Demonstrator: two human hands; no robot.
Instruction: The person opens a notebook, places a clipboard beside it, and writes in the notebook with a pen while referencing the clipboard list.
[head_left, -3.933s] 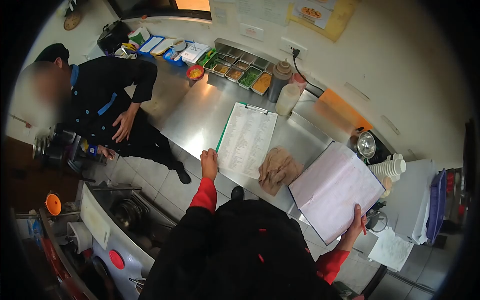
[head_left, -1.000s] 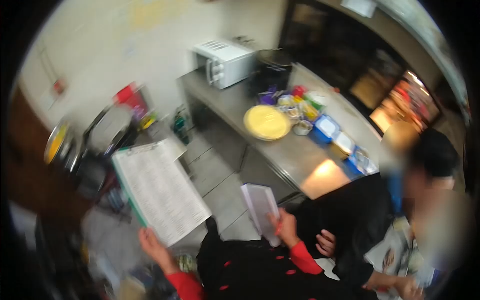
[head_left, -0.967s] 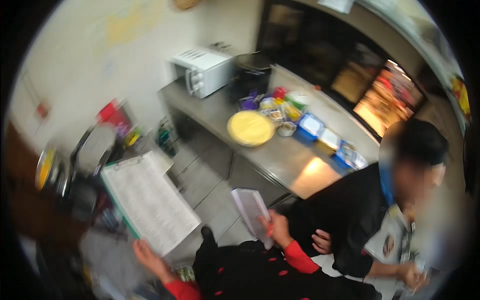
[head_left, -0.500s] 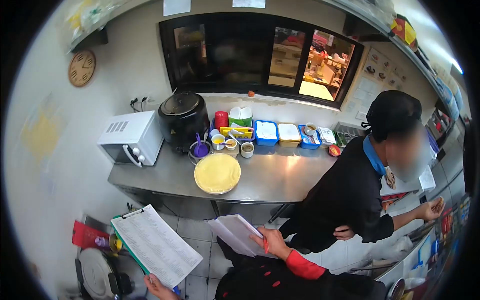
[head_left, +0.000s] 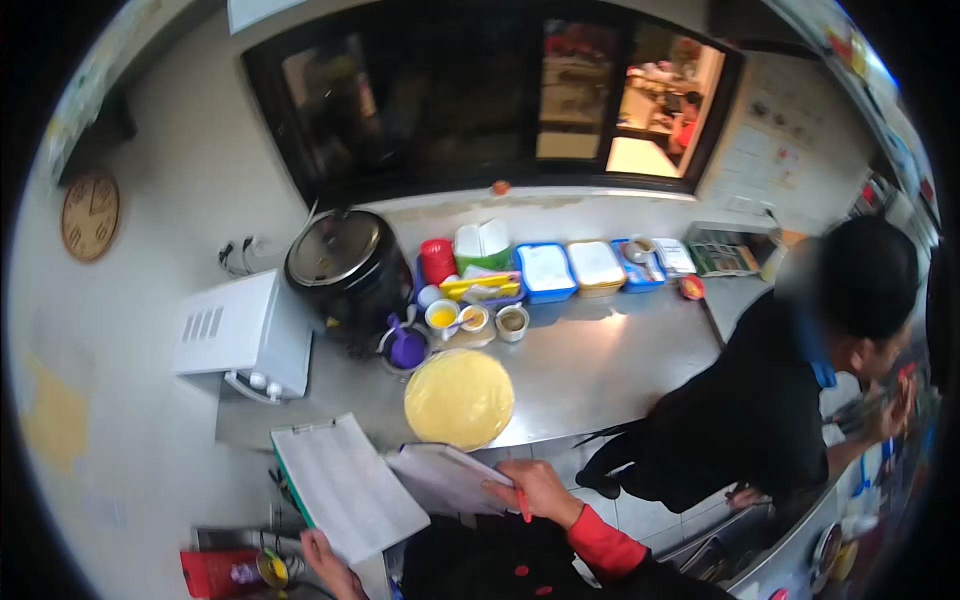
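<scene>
At the lower left, my left hand (head_left: 328, 562) grips the bottom edge of a green clipboard (head_left: 290, 490) with a printed sheet (head_left: 352, 488) under its clip. My right hand (head_left: 545, 492) is closed on an open notebook (head_left: 440, 472), whose pages face up and look blurred. A red pen (head_left: 523, 503) is also held in that hand, pointing downward. The clipboard and notebook are side by side in front of my body, the notebook to the right. Just beyond the notebook, a round yellow wrapped disc (head_left: 459, 398) sits on the steel counter.
A steel counter (head_left: 600, 370) carries a microwave (head_left: 250, 335), a black pot (head_left: 345, 265), a purple scoop (head_left: 406, 347), small cups (head_left: 512, 322) and blue tubs (head_left: 546, 270). A co-worker (head_left: 740, 400) in black leans away at the right. A red object (head_left: 210, 573) is at lower left.
My view has shifted, and the counter appears nearer. The clipboard and notebook have come closer together. The co-worker has moved right and turned away, a hand now near the face.
</scene>
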